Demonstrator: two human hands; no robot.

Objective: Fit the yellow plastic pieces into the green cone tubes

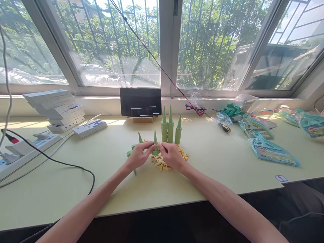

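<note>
In the middle of the table my left hand [140, 156] and my right hand [172, 156] meet, fingertips pinched at the two sides of a small green cone-topped piece [155, 136]. Its lower part is partly hidden by the fingers. Just beyond my right hand stand three taller green towers with pointed tops, such as the middle tower [170, 130]. Another green cone [140, 137] shows behind my left hand, and round green parts [130, 153] lie beside that hand. Small yellow pieces [162, 165] are heaped below and around both hands.
A tablet [140, 98] with a phone [141, 111] before it stands by the window. Stacked white boxes [60, 111], a power strip [30, 152] and cables are at left. At right lie a screwdriver [224, 127] and packaged teal dustpan-shaped items [274, 152].
</note>
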